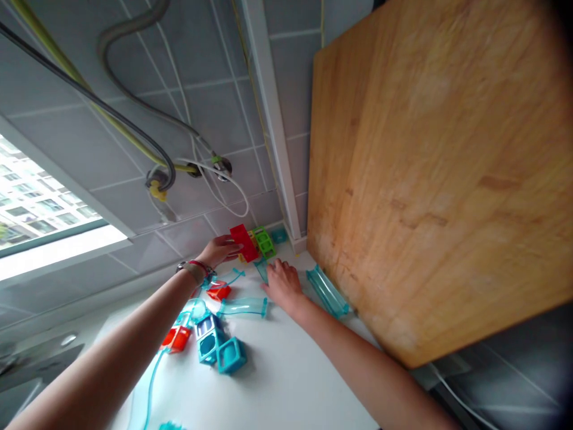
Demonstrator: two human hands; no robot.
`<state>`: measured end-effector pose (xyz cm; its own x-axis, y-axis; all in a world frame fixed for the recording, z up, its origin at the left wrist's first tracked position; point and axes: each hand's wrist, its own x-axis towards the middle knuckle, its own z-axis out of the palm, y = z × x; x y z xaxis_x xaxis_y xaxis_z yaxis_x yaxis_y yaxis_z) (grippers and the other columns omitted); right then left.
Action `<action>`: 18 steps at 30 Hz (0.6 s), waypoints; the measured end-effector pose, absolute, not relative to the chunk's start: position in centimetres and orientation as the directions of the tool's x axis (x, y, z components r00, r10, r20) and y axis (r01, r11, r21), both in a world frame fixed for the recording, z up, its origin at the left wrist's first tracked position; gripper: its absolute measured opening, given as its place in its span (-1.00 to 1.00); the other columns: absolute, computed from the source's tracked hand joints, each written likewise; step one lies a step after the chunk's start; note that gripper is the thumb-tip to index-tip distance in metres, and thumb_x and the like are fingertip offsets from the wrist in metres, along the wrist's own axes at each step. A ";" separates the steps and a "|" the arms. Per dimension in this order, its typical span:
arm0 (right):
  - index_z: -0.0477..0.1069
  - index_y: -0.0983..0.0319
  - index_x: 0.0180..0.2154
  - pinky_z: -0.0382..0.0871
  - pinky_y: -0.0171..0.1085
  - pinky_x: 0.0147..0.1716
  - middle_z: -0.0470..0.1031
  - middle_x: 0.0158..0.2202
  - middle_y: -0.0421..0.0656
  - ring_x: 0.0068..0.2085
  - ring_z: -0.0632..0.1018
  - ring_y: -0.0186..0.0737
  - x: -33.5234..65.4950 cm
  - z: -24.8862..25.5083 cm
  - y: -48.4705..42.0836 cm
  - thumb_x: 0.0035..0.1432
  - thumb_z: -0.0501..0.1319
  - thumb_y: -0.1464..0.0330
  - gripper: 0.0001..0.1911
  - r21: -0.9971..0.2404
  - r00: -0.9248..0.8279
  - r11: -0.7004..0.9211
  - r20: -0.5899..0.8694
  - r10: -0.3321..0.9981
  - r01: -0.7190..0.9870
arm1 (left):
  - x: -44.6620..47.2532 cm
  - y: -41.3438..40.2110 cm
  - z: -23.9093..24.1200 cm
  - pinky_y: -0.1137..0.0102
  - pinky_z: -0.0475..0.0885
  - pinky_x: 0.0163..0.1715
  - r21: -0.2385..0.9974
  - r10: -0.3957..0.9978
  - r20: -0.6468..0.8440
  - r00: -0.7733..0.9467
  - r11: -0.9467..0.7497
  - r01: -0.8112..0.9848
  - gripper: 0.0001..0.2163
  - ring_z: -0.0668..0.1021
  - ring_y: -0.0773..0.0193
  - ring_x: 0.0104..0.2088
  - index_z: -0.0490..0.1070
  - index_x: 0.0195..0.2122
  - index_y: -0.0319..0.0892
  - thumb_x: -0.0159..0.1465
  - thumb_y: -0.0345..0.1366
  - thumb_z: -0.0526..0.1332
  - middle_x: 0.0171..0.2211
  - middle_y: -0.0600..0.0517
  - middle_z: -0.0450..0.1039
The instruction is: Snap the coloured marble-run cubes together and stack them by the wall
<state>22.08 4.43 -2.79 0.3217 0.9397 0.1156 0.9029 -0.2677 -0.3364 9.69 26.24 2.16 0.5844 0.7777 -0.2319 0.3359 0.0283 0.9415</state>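
At the back corner of the white surface, my left hand (219,249) is closed on a red toy block (244,242). Yellow parts show behind that block, and a green open-framed block (264,241) stands right beside it. My right hand (283,279) has its fingers curled down at a see-through teal track piece (261,270), partly hidden by the fingers. Nearest below my left wrist lies an orange-red block (219,291). A see-through teal trough (244,306) lies between my forearms, and another trough (327,291) is right of my right hand.
Blue cube blocks (209,338) and another orange-red block (176,338) lie on the white surface (295,382). A large wooden board (430,179) leans at the right. Hoses and a white cable (244,200) hang on the tiled wall; a window (40,197) is at left.
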 end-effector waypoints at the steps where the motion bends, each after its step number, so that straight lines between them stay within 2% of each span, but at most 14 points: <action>1: 0.49 0.25 0.09 0.41 -0.07 0.02 0.52 0.10 0.11 0.10 0.53 0.09 21.8 -3.0 4.9 0.30 0.29 0.20 -0.60 -0.339 0.332 -0.280 0.104 0.937 0.898 | 9.8 26.1 1.7 0.23 0.63 -0.17 0.943 0.778 -0.231 0.585 0.032 0.330 -0.77 0.64 0.18 -0.16 0.47 0.05 -0.24 0.40 -0.31 0.31 -0.04 -0.07 0.55; 4: 0.53 0.28 0.00 0.44 -0.10 -0.05 0.58 -0.01 0.10 0.05 0.57 0.06 21.4 -3.5 5.5 0.33 0.21 0.37 -0.75 -0.344 0.339 -0.295 0.072 0.938 0.891 | 10.0 25.7 0.4 0.24 0.62 -0.19 0.945 0.786 -0.230 0.575 0.039 0.325 -0.76 0.64 0.19 -0.18 0.47 0.05 -0.24 0.41 -0.29 0.31 -0.06 -0.06 0.55; 7: 0.53 0.30 -0.01 0.46 -0.12 -0.08 0.60 -0.04 0.11 0.02 0.59 0.03 21.5 -3.8 5.4 0.32 0.12 0.51 -0.71 -0.343 0.339 -0.299 0.061 0.939 0.890 | 10.1 25.6 -0.8 0.27 0.62 -0.23 0.942 0.805 -0.230 0.547 0.043 0.334 -0.77 0.63 0.21 -0.22 0.47 0.04 -0.24 0.41 -0.27 0.30 -0.10 -0.05 0.55; 18: 0.55 0.31 -0.02 0.44 -0.02 -0.03 0.56 0.00 0.15 0.04 0.57 0.08 22.0 -3.6 3.8 0.27 0.16 0.48 -0.70 -0.316 0.282 -0.253 0.048 0.958 0.914 | 11.4 25.0 -1.4 0.24 0.63 -0.20 0.938 0.814 -0.189 0.549 -0.016 0.347 -0.72 0.63 0.18 -0.18 0.43 0.10 -0.23 0.42 -0.25 0.30 -0.04 -0.08 0.53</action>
